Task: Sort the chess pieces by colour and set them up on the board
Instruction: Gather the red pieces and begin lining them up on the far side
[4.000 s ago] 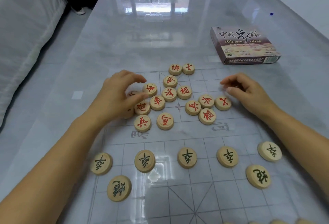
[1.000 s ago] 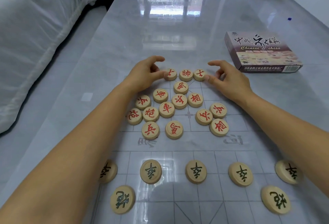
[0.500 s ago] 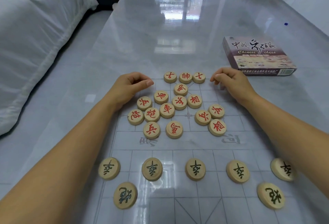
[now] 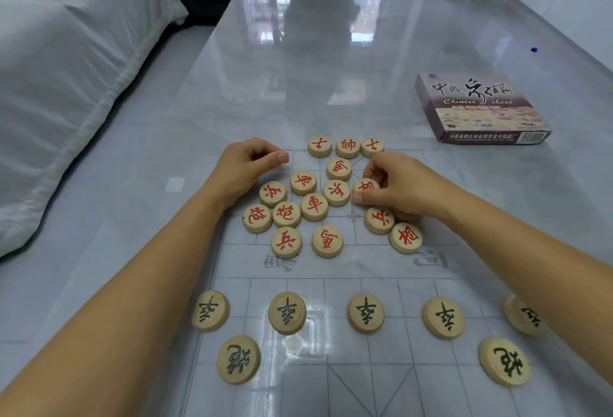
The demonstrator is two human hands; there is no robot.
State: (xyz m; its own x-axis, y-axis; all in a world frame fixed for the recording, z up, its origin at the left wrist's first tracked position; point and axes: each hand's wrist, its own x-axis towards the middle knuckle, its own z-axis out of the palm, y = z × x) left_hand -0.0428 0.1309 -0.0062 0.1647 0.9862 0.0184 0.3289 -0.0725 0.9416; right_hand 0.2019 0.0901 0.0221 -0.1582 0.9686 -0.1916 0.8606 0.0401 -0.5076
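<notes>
Round wooden chess pieces lie on a clear plastic board (image 4: pixel 331 270) on the table. Three red-lettered pieces (image 4: pixel 347 147) stand in a row at the far edge, and a loose cluster of red pieces (image 4: pixel 314 207) fills the far half. Black-lettered pieces (image 4: pixel 365 313) stand in a row across the near half, with one black piece (image 4: pixel 238 359) at the near left and another (image 4: pixel 504 362) at the near right. My left hand (image 4: pixel 247 169) rests curled at the cluster's left edge, holding nothing. My right hand (image 4: pixel 396 184) pinches a red piece (image 4: pixel 365 187) in the cluster.
The purple chess box (image 4: pixel 477 108) lies closed at the far right of the table. A white bed (image 4: pixel 66 85) runs along the left side, with a strip of floor between. The table's far half is bare glossy marble.
My right hand has come from the board's far right corner toward me and closed on a red piece in the cluster. My left hand has stayed curled at the left.
</notes>
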